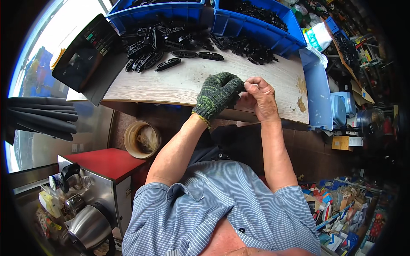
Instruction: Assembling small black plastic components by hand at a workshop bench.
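Observation:
My left hand (218,94), in a dark green and black knitted glove, is closed above the near edge of the pale wood-look table (162,87). Beside it my bare right hand (264,101) has thumb and forefinger pinched close to the glove's fingertips. Whatever is between the fingers is hidden or too small to make out. Beyond the hands, long black plastic pieces (147,48) lie heaped at the left. A pile of smaller black parts (252,50) sits at the right. One long black piece (168,64) lies on the heap's near side.
Two blue bins (156,16) with black parts stand along the back. A black panel-like device (87,53) leans at the table's left end. A bucket (130,147) is on the floor, near a red-topped cabinet (104,162) and a steel kettle (92,226). Cluttered shelves line the right.

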The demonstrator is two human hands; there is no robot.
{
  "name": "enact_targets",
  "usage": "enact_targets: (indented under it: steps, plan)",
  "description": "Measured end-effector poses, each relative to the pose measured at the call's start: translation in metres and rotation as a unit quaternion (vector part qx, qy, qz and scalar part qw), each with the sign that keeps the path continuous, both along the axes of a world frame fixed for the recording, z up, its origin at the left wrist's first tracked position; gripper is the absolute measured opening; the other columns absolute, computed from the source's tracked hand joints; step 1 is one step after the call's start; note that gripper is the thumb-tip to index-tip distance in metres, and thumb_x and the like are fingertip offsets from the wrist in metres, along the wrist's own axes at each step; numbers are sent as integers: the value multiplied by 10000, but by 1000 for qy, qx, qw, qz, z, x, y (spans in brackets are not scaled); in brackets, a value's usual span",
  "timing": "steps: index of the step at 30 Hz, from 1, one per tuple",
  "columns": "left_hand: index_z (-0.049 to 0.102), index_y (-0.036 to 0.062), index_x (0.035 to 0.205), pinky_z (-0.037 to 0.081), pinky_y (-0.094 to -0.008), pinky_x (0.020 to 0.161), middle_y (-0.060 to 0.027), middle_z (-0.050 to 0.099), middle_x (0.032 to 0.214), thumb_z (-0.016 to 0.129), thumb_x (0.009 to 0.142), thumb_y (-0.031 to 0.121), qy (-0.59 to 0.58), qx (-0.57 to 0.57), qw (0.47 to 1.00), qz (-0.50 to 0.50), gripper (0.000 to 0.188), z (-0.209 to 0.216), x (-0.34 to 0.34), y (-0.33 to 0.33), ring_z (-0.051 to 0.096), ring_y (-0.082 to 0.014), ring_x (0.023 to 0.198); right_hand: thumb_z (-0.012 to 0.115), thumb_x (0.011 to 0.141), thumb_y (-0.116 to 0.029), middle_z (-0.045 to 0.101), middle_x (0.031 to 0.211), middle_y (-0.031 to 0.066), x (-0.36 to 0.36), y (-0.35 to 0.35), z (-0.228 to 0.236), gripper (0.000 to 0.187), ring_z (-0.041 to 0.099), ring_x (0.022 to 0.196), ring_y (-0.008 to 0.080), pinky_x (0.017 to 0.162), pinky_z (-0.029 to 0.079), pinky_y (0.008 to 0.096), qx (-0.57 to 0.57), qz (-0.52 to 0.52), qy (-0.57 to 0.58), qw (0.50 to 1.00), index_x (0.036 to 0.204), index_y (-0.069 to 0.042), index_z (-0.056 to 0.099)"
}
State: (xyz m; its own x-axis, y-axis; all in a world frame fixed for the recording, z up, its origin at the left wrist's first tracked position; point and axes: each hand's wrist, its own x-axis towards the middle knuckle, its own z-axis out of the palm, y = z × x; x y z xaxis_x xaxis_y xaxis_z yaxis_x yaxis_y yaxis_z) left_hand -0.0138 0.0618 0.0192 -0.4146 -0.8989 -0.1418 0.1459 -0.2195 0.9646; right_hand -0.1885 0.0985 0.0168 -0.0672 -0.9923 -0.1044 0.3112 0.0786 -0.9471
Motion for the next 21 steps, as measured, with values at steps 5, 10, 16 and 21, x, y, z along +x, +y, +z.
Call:
enact_targets:
  steps: [5, 10, 16, 21]
  plan:
    - [670, -10, 1023, 516, -285, 518, -76, 660, 778, 696, 932, 220, 36, 9, 999, 21, 249, 0, -1, 3, 618, -143, 613, 745, 900, -152, 630, 738, -39, -5, -1, -1, 100, 630, 606, 88, 562, 556, 260, 5, 18, 21, 1000, 964, -109, 682]
    - [662, -16, 1004, 509, -287, 501, -79, 647, 752, 691, 926, 207, 39, 27, 998, 38, 238, 1, -1, 5, 606, -150, 583, 765, 884, -202, 601, 647, -22, 4, -2, 6, 159, 585, 520, 86, 536, 542, 253, -3, -5, 31, 999, 945, -87, 674]
    - [666, -25, 998, 512, -293, 513, -85, 649, 740, 676, 915, 193, 58, 20, 996, 72, 234, 5, 1, 10, 604, -155, 575, 758, 871, -337, 478, 520, 4, 2, -7, 13, 321, 508, 435, 110, 485, 521, 286, 54, 47, 107, 992, 777, -69, 608]
    - [671, -25, 1011, 514, -289, 543, -84, 656, 750, 696, 902, 158, 52, 30, 996, 72, 214, 6, -1, 12, 608, -151, 589, 737, 885, -342, 505, 554, -6, 3, -7, -2, 381, 502, 448, 93, 438, 472, 266, -37, 19, 150, 988, 675, -100, 530]
